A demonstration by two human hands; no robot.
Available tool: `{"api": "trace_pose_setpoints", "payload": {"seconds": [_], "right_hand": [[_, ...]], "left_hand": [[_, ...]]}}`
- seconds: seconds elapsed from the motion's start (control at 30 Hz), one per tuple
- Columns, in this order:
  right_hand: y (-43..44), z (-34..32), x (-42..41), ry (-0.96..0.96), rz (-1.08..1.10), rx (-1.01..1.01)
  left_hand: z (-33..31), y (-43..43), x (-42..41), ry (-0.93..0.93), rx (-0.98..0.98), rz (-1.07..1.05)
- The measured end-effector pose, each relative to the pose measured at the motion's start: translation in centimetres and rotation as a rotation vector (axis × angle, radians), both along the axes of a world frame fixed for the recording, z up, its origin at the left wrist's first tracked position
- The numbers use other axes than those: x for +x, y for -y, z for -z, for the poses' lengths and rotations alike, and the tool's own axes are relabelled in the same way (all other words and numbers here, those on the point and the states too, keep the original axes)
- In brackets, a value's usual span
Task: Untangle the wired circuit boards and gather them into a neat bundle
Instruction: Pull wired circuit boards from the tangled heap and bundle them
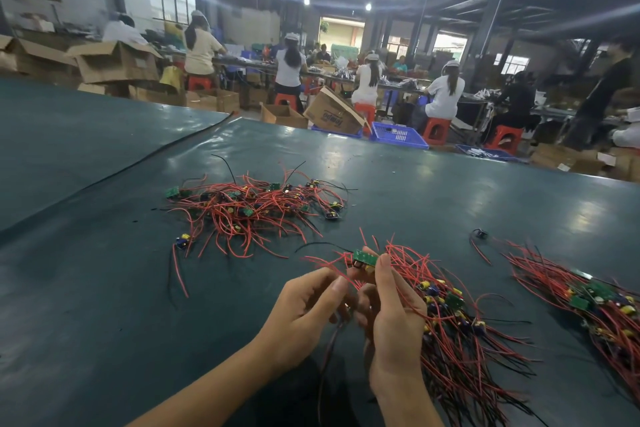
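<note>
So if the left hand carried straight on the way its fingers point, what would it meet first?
Most likely the green circuit board, pinched by the right hand just ahead of the left hand, whose fingertips seem to pinch its red wires. Depth is unclear.

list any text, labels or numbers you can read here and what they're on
None reads clearly.
On the tilted cardboard box: blue print, upside down and blurred, unreadable.
On the green circuit board above the held wire bundle: any markings too small to read.
</note>
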State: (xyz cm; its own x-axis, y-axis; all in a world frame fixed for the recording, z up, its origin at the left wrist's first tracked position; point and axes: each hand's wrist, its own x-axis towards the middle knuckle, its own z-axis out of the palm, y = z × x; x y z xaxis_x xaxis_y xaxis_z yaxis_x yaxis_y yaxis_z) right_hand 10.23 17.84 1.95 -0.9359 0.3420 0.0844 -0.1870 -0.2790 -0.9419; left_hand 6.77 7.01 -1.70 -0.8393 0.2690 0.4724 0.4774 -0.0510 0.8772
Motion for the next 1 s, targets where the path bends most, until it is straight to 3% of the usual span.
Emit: {"api": "trace_pose_setpoints", "payload": {"seconds": [0.3,0.47,0.63,1.0], "right_hand": [[0.0,0.6,-0.7,0.02,-0.03,-0.012],[-0.2,1.5,-1.2,0.004,0.012,0.097],[-0.2,2.1,-1.8,-0.012,0.012,-0.091],[-0.3,2.9,-2.5,-0.033,-0.074,-0.223]], "left_hand": [[0.0,0.1,-0.8,0.094,0.164,-0.086],[-0.2,0.4,-1.4,0.178,0.285,-0.163],[-0.1,0.7,-1.9,0.249,0.305,-0.213],[0.4,0.8,-2.3,0.361,0.359,-0.15]]}}
